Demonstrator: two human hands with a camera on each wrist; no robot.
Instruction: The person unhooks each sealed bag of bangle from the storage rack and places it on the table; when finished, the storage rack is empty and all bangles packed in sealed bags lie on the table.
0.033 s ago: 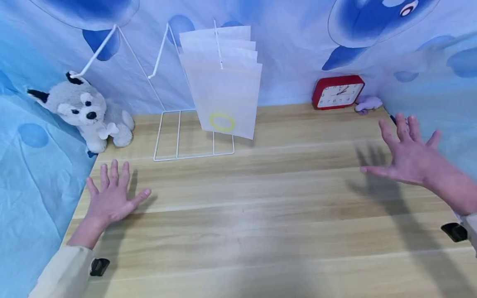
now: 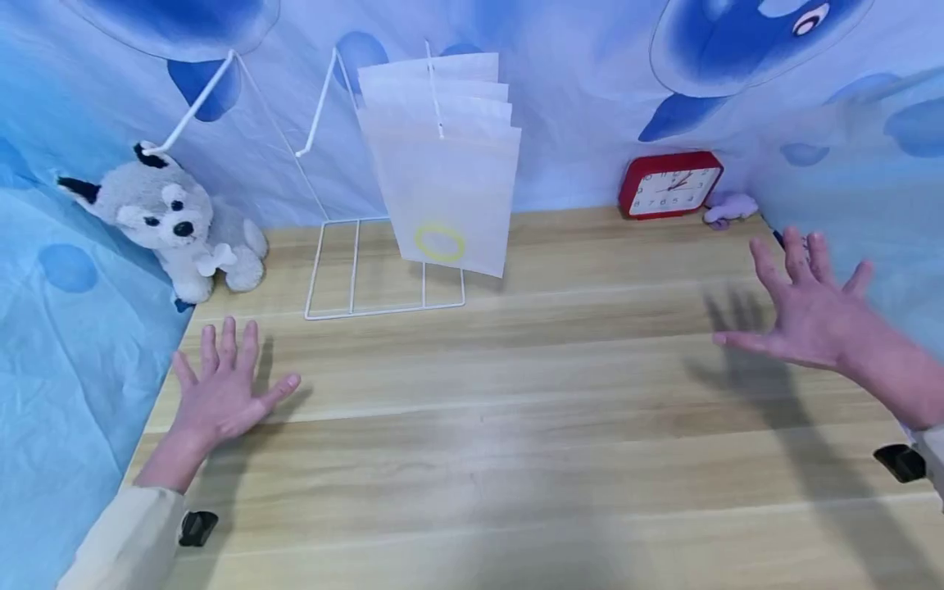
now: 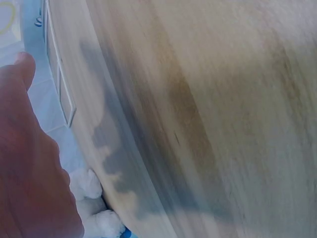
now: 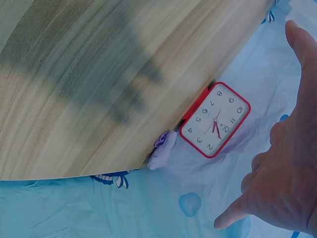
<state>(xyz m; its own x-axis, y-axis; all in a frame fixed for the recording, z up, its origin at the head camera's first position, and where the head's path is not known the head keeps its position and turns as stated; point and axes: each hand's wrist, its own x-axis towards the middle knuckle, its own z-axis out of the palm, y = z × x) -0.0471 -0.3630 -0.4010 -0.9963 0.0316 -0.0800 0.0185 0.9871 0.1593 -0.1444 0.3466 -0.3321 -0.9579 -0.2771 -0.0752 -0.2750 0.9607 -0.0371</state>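
Observation:
My left hand (image 2: 221, 401) hovers over the left part of the wooden table (image 2: 472, 459), fingers spread and holding nothing. Over the right side, my right hand (image 2: 811, 315) is spread the same way, also holding nothing. Each hand casts a shadow on the wood. Beyond the left hand stands a white wire rack (image 2: 383, 311) with slanted prongs. Several white paper sheets (image 2: 442, 180) hang on its right prong, the front one marked with a yellow ring (image 2: 440, 242). In the right wrist view a red clock (image 4: 216, 120) lies past the right hand.
A grey and white plush husky (image 2: 184, 221) sits at the back left corner. At the back right, a small purple toy (image 2: 730, 209) lies beside the clock. Blue patterned cloth (image 2: 575, 106) hangs behind the table and along both sides.

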